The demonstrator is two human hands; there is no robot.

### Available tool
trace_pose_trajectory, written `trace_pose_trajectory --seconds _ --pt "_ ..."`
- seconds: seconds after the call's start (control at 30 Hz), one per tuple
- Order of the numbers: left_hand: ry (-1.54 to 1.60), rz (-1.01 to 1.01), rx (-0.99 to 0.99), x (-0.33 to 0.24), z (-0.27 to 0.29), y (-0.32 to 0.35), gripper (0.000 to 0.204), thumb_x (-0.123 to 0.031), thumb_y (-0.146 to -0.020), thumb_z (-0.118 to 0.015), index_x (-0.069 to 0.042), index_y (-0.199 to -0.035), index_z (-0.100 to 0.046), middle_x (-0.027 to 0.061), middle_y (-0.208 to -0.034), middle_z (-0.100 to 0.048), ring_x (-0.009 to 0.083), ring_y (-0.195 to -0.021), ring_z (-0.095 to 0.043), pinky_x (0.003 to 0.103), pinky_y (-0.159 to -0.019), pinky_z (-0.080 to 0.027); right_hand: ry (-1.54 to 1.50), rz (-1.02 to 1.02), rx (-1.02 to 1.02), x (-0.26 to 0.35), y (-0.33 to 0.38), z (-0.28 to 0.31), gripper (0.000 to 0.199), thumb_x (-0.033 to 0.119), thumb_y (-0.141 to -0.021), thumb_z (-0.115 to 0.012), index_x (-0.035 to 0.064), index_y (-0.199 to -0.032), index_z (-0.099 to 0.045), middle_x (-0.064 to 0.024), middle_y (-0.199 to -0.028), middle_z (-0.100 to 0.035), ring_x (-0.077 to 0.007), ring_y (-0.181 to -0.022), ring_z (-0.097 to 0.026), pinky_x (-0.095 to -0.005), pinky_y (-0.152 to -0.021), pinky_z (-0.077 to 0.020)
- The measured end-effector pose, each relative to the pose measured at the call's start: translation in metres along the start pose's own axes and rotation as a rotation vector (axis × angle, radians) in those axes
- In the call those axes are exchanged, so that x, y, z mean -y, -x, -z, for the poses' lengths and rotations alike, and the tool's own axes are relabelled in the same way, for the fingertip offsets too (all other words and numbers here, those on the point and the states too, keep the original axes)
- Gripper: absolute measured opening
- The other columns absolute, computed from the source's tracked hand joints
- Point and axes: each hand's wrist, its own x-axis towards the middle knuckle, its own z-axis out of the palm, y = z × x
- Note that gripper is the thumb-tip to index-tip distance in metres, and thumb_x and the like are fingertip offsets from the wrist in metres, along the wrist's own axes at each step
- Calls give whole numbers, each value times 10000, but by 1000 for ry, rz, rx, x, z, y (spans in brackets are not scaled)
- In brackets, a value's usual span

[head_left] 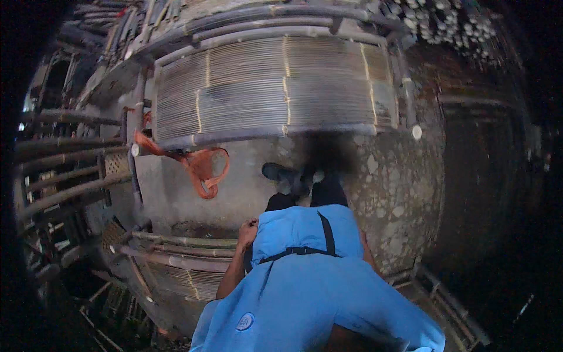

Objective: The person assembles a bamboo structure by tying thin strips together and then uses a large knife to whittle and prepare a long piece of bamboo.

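One hand shows clearly: the left hand (247,232), at the lower middle of the head view, curled with its fingers (251,224) together, resting at the edge of the blue shirt (305,234). It is not clamped on anything that can be made out. The right hand is hidden behind the torso; whether its fingers are apart or together cannot be told.

Nearest thing to the left hand is the cane frame (176,252), just beside and to the left of the fingers, its long poles running left to right, slightly tilted. Poles look grey-brown, with a slatted woven panel below.

Farther ahead, well apart across the mottled stone floor (399,188), lies a larger slatted panel (275,85), long axis also left to right, bound with pale ties. An orange strap (202,167) hangs from its lower left corner.
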Motion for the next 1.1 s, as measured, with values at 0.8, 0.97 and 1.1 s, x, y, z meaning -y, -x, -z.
trace_pose_trajectory --seconds 0.8,0.97,1.1 --pt "149 23 -459 -81 -53 55 347 -283 -923 -581 41 -801 -610 56 -688 -499 181 -703 -466 341 -683 -425 441 307 246 89 -121 52 548 477 -957 -492 14 -1224 -615 -192 -1161 -678 -290 -976 -638 -443 -877 -471" --pt "23 121 -428 -55 -43 4 382 -297 -914 -522 54 -969 -661 174 -880 -671 283 -831 -579 417 -816 -454 489 242 199 55 -159 55 563 514 -942 -496 27 -1181 -645 -192 -1116 -689 -259 -957 -635 -417 -838 -482" --pt "-261 -74 -239 -32 10 -15 397 -316 -904 -547 41 -1029 -667 198 -918 -680 335 -868 -595 415 -842 -458 266 37 241 128 -83 37 751 689 -909 -395 123 -1377 -548 -182 -1378 -561 -362 -1138 -608 -497 -895 -524"
